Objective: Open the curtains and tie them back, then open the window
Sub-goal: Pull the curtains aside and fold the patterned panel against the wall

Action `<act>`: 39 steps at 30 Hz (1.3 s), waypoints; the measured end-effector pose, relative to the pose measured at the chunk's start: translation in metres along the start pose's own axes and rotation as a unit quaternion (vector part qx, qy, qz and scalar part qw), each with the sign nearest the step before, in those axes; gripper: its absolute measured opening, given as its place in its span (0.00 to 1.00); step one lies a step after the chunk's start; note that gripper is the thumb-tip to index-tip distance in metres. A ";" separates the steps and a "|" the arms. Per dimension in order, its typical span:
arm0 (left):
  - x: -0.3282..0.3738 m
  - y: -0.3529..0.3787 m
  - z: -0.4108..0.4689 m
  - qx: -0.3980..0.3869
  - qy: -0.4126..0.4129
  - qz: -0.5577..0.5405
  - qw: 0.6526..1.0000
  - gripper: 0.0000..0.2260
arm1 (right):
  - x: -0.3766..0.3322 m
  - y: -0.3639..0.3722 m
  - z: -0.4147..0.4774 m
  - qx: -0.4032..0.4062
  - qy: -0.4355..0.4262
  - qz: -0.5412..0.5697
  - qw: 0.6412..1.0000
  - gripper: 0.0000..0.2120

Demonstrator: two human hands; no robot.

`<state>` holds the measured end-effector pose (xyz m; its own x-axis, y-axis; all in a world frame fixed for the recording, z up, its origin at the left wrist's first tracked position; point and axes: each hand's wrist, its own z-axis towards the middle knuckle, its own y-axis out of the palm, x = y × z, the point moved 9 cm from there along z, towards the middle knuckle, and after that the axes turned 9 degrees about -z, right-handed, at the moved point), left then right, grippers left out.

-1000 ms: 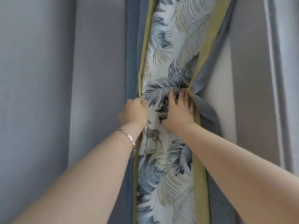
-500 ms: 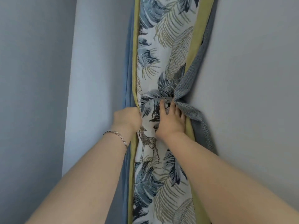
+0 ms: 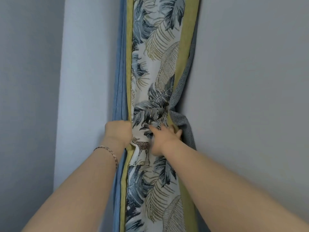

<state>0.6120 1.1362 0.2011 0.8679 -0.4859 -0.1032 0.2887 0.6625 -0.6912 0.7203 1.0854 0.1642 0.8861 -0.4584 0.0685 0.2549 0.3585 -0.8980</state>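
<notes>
A gathered curtain (image 3: 155,67) hangs bunched against the wall, white with blue and gold leaf print, a yellow-green border and blue fabric at its left edge. My left hand (image 3: 119,131) is a fist closed on the curtain's left edge at its pinched waist. My right hand (image 3: 164,137) presses on the curtain's right side, fingers curled over the yellow border. A grey woven strip of fabric (image 3: 183,121) bunches at the waist on the right and hangs down beside my right hand. No window is in view.
Pale grey-blue wall (image 3: 250,97) fills the right side. To the left is a wall corner (image 3: 60,114) with another flat wall face. A thin bracelet (image 3: 108,152) circles my left wrist.
The view has shifted, so the window frame at the right is gone from sight. Both hands have stayed at the curtain's waist and squeezed it narrower; my right fingers have slid onto the right border.
</notes>
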 end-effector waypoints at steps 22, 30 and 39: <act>0.009 -0.141 -0.230 -0.121 -0.083 -0.543 0.827 0.15 | 0.026 -0.068 -0.301 0.097 0.193 0.265 0.940 0.41; -0.043 -0.176 -0.304 0.057 -0.197 -0.701 0.683 0.16 | 0.032 -0.100 -0.366 0.145 0.258 0.399 0.868 0.38; -0.064 -0.247 -0.355 0.087 -0.146 -0.492 0.854 0.20 | 0.054 -0.127 -0.439 0.123 0.205 0.409 0.881 0.09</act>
<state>0.3414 0.8016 0.1246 0.2276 -0.7103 0.6661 0.9697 0.1032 -0.2213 0.5658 0.6578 0.0913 0.6114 -0.2020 -0.7651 -0.2835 0.8468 -0.4501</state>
